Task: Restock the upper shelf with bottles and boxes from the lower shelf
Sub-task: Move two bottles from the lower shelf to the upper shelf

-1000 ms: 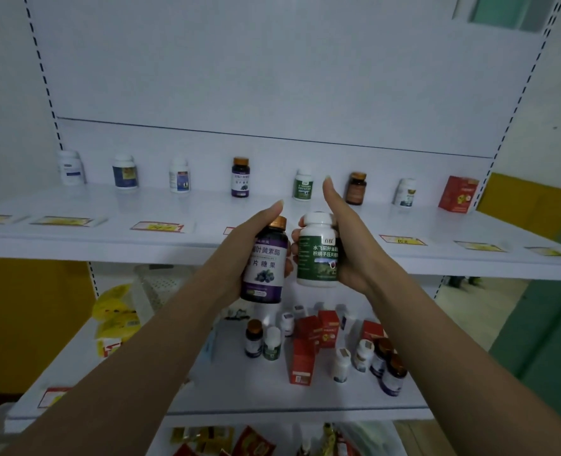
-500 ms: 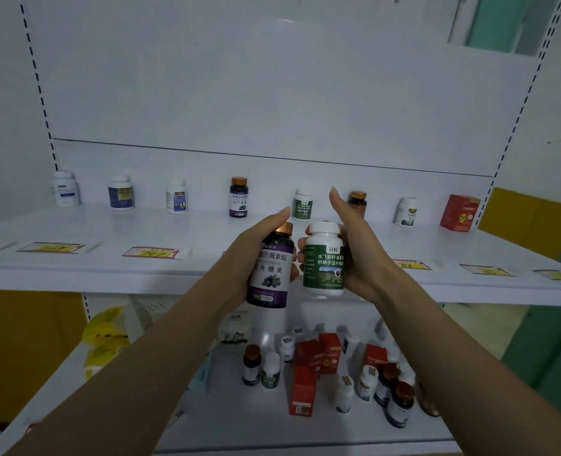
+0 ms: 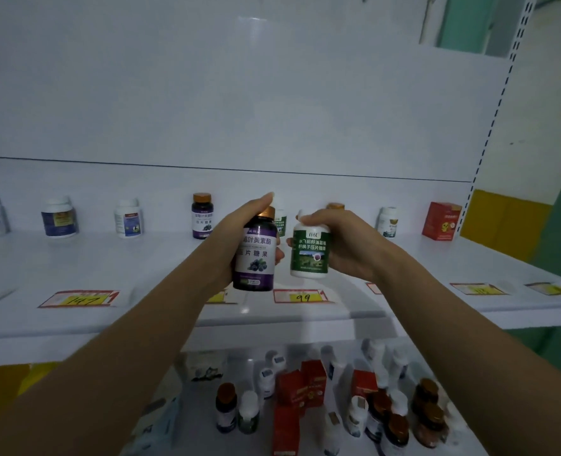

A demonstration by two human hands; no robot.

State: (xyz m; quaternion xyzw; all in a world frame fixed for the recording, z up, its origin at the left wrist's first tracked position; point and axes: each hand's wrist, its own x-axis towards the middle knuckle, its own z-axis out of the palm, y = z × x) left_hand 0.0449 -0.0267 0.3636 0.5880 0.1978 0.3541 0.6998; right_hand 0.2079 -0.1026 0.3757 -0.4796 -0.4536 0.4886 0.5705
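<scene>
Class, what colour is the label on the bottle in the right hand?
Dark green with white lettering, on the white bottle; head view.

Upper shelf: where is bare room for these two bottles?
Bare: on the upper shelf, the wide strip between the back-row bottles and the price tags, plus the gap between the white bottle and red box. Crowded: the lower shelf.

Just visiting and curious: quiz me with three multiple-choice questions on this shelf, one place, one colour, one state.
1. Where on the white upper shelf is the red cardboard box? A left end B middle C right end
2. Label on the white plastic bottle in the right hand? A green B yellow C orange
3. The purple-labelled dark bottle is A lying down B gripped by the left hand C uncapped
C, it stands at the far right; A, green wraps it; B, fingers curl round it.
</scene>
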